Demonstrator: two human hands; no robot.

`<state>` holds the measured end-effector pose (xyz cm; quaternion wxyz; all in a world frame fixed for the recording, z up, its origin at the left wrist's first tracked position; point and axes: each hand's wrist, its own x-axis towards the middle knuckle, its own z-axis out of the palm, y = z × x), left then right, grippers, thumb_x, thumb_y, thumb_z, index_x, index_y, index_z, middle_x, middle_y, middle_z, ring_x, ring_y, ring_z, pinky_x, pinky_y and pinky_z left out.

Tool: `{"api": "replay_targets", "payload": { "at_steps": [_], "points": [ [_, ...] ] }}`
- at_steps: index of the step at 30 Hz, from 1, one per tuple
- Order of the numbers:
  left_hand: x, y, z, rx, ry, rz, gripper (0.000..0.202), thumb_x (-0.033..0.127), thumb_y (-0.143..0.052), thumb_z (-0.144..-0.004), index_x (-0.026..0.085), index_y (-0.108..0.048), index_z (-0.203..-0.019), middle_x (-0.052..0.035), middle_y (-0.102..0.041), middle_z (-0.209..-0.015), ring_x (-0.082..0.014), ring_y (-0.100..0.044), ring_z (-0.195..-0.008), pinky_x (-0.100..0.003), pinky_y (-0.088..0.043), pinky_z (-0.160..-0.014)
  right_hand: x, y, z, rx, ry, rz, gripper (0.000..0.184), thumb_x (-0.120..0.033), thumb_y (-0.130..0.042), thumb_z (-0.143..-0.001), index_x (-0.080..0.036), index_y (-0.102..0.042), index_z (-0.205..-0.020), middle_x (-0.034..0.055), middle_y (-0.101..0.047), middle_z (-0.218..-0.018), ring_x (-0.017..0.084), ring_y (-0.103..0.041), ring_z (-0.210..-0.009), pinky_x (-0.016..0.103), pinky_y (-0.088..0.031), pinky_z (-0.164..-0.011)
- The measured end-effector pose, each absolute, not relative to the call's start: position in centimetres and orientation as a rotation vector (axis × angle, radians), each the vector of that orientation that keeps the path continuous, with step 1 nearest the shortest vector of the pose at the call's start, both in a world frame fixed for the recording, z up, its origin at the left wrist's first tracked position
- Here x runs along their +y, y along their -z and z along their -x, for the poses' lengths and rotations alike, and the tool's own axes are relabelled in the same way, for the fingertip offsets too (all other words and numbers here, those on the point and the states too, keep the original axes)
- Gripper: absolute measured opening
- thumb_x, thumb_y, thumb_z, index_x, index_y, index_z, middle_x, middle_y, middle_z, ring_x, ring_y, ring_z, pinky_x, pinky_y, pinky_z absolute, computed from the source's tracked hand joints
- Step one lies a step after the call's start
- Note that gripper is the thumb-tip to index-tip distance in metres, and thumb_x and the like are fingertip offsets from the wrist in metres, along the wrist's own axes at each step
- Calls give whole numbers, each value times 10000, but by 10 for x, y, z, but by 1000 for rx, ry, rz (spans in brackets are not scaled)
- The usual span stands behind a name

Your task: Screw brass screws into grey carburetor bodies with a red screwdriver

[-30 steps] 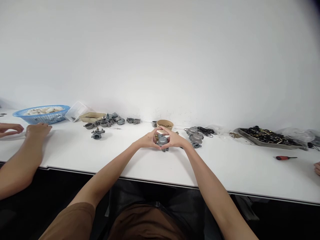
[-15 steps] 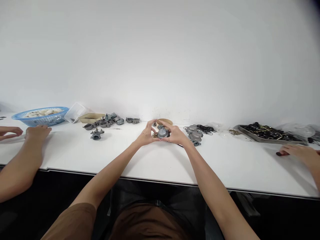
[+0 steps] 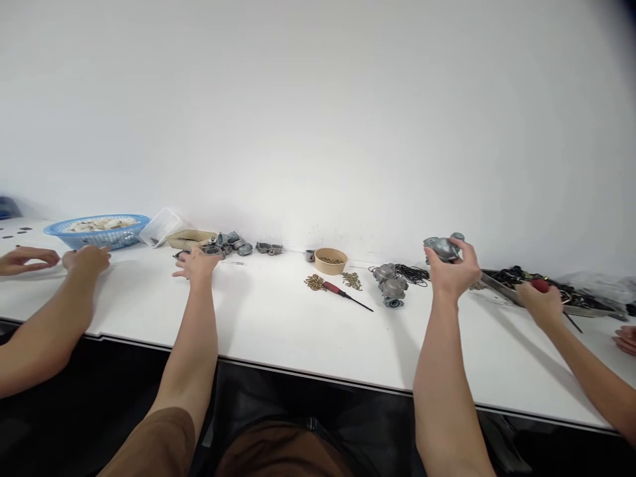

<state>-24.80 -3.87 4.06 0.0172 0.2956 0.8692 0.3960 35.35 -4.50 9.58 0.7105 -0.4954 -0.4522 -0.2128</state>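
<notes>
My right hand (image 3: 451, 270) is raised to the right above the white table (image 3: 278, 318), closed round a grey metal casting (image 3: 442, 247). My left hand (image 3: 195, 264) is stretched out to the left and rests over a grey casting near the pile of grey metal parts (image 3: 229, 244); its fingers curl down, and whether they grip the part is hidden. A red-handled screwdriver (image 3: 344, 294) lies mid-table between two heaps of small brass screws (image 3: 315, 283). A tan bowl (image 3: 330, 260) of screws stands behind them. Two more grey castings (image 3: 392, 285) sit right of the screwdriver.
A blue basket (image 3: 97, 230), a clear tub (image 3: 159, 227) and a tan tray (image 3: 189, 238) line the back left. Black rubber rings (image 3: 413, 273) and a tray of dark parts (image 3: 546, 286) lie at the right. Another person's hands (image 3: 84, 260) rest at left; a co-worker's hand (image 3: 540, 299) at right holds a red-handled tool.
My hands parted from the middle of the table: the right carried the grey casting up and to the right, the left reached to the part pile. The screwdriver and screws now show.
</notes>
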Motion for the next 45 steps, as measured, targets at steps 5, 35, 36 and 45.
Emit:
{"api": "replay_targets", "payload": {
  "at_steps": [5, 35, 36, 45],
  "points": [
    [-25, -21, 265, 2656, -992, -884, 592, 236, -764, -629, 207, -610, -1200, -251, -489, -1421, -484, -512, -1262, -621, -448, -946, -33, -72, -389, -749, 314, 1448, 471, -197, -877, -522, -220, -754, -975, 146, -734, -1043, 308, -647, -1004, 460, -461, -924],
    [-70, -20, 40, 645, -790, -2420, 437, 360, -781, -772, 362, -704, -1202, 3, -676, -1296, -281, -628, -1189, -376, -525, -984, 1, -16, -375, -865, -37, 1741, 416, -312, -795, -585, -193, -631, -948, 121, -624, -1049, 340, -505, -1207, 500, -409, -1064],
    [-69, -21, 42, 657, -776, -2423, 488, 378, -800, -754, 374, -691, -1230, 4, -666, -1317, -283, -619, -1213, -375, -526, -988, -2, -21, -371, -840, -10, 1746, 439, -332, -792, -610, -195, -627, -993, 146, -602, -1140, 353, -471, -1259, 523, -399, -1068],
    [-6, -57, 155, 1623, -1431, -2192, 392, 397, -572, -912, 221, -657, -1251, -88, -614, -1355, -278, -511, -1314, -417, -393, -1143, -46, -75, -228, -1423, 374, 1027, 264, -354, -568, -919, -183, -618, -1113, 157, -537, -1250, 276, -511, -1243, 474, -414, -1093]
  ]
}}
